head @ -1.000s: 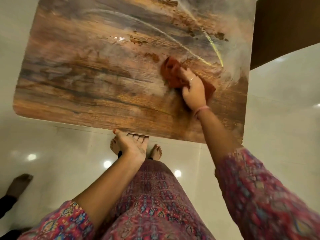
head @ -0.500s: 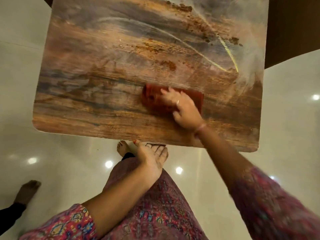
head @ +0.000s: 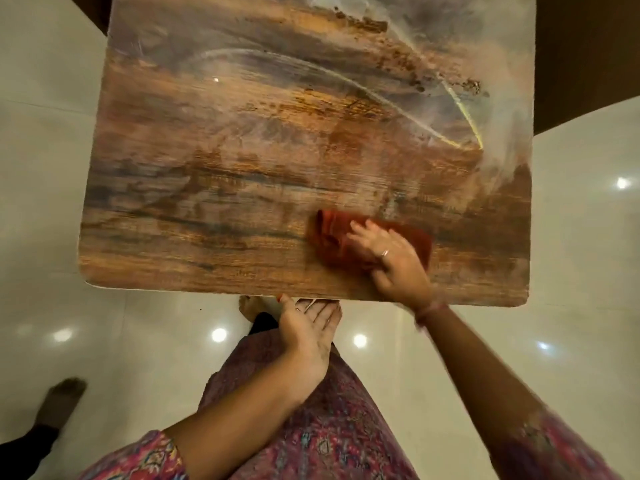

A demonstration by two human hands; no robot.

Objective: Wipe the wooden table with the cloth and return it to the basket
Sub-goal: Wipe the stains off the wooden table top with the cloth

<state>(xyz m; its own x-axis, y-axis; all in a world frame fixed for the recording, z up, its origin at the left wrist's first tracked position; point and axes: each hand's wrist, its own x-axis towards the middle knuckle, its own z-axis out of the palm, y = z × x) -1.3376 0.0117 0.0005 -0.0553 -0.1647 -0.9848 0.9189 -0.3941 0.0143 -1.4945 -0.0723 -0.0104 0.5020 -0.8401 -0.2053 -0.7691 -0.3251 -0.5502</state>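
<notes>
Bench point(head: 242, 202) of wood fills most of the view, seen from above, and it stands on a pale shiny floor point(head: 52, 168). Its far part carries whitish streaks and a line of brown specks point(head: 408, 74), while the near part looks more even in colour. The wiping step is in hand, I judge, and it is not finished, because these marks at the far side are not yet cleaned.

Below the near edge I see the person's patterned garment point(head: 329, 427) and a bare foot point(head: 249, 306) on the floor. At the lower left there is another foot point(head: 62, 396), of somebody else.

Cloth point(head: 332, 240), red-brown and bunched, lies on the bench near its front edge, toward the right side. The right hand point(head: 391, 261) presses it down with the fingers spread and rather flat on top; it does not pinch it, as far as the blurred picture shows. The left hand point(head: 308, 327) is relaxed and holds nothing, its fingertips at the near edge of the bench; whether they touch the edge, I cannot tell.

Next the cloth should probably go up to the streaked far part, with firm pressure over the specks. The basket is not in view, so the return step must wait and the person will have to look for it.
</notes>
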